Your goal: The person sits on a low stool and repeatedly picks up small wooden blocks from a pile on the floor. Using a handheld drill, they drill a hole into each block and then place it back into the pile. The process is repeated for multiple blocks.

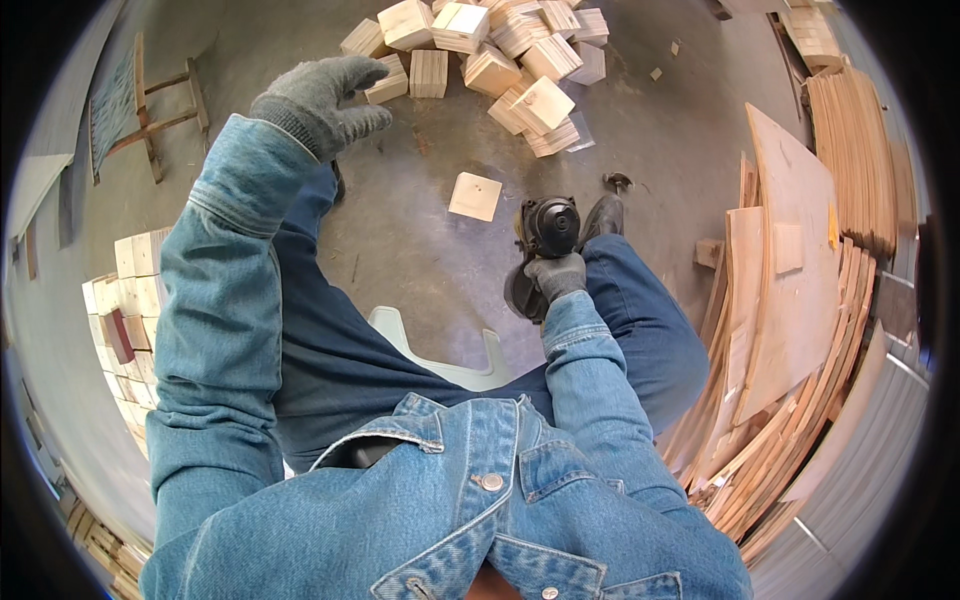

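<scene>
My left hand point(325, 100), in a grey knit glove, is raised at the left with its thumb and fingers apart and nothing in it. It is near the heap of small wooden blocks point(515, 55) but apart from it in depth as far as I can tell. My right hand point(557, 274), also gloved, grips the handle of a black nail gun point(552, 226) with a round cap and a rounded magazine, held by my right knee. A single pale wooden block point(474, 196) lies on the floor between my feet, left of the nail gun.
Plywood sheets point(790, 260) lean in stacks close on my right, with thin boards behind them. Stacked blocks point(125, 300) stand at my left. A wooden frame point(150, 128) is at the far left. Between my legs shows a pale plastic seat edge point(470, 377).
</scene>
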`<state>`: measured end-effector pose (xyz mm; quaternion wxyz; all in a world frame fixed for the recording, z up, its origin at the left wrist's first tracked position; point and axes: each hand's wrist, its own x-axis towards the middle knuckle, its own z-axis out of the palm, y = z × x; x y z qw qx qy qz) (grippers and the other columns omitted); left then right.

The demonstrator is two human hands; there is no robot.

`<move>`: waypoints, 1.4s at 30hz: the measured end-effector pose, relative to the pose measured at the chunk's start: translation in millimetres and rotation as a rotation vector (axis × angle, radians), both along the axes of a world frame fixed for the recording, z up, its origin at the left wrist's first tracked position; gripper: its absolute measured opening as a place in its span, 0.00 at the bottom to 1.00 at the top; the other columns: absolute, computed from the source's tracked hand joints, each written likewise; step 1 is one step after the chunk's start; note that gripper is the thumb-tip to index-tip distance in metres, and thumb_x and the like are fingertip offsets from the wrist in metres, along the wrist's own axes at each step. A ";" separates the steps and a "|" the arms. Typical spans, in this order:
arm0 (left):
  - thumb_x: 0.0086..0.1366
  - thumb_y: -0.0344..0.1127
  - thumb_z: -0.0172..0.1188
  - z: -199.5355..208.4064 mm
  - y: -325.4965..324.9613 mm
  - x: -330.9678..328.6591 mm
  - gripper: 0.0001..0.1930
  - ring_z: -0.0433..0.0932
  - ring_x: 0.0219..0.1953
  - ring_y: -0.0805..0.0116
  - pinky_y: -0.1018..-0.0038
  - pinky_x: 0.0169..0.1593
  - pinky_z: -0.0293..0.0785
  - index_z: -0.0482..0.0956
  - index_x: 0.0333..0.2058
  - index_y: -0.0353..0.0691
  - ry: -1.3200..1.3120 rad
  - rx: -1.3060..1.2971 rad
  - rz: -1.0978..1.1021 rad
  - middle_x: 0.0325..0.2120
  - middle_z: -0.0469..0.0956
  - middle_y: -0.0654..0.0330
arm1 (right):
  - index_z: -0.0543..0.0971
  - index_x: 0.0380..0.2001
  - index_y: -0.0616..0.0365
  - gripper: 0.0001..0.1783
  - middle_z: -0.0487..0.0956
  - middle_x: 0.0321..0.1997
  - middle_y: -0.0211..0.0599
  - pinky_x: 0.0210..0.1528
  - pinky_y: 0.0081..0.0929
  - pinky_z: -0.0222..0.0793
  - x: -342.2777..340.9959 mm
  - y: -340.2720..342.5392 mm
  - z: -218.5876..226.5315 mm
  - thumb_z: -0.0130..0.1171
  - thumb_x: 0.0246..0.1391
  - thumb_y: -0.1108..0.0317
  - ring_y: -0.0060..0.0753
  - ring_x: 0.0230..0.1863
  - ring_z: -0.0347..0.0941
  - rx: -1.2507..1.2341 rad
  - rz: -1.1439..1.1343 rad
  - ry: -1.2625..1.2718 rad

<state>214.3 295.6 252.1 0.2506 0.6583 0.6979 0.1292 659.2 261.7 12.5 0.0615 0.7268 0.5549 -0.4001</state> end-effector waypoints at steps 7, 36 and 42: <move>0.60 0.43 0.73 -10.9 8.7 17.2 0.30 0.82 0.52 0.55 0.61 0.58 0.78 0.77 0.60 0.45 0.084 -0.042 -0.021 0.49 0.84 0.52 | 0.82 0.54 0.48 0.30 0.86 0.52 0.37 0.57 0.30 0.76 4.4 -21.7 -4.7 0.73 0.43 0.64 0.37 0.53 0.82 -0.291 -0.148 -0.114; 0.54 0.45 0.72 -178.4 44.7 139.7 0.40 0.71 0.65 0.52 0.60 0.67 0.69 0.68 0.66 0.52 0.410 -0.600 -0.362 0.66 0.68 0.55 | 0.80 0.57 0.48 0.24 0.85 0.53 0.33 0.59 0.29 0.72 18.6 -14.5 -32.9 0.59 0.55 0.68 0.32 0.54 0.81 -0.390 -0.446 0.096; 0.49 0.46 0.76 -245.8 39.4 176.3 0.50 0.66 0.69 0.52 0.62 0.71 0.65 0.61 0.71 0.54 0.316 -0.456 -0.292 0.70 0.63 0.57 | 0.80 0.57 0.51 0.25 0.85 0.53 0.35 0.57 0.30 0.73 32.7 -23.4 -50.6 0.62 0.54 0.68 0.31 0.53 0.81 -0.395 -1.047 0.524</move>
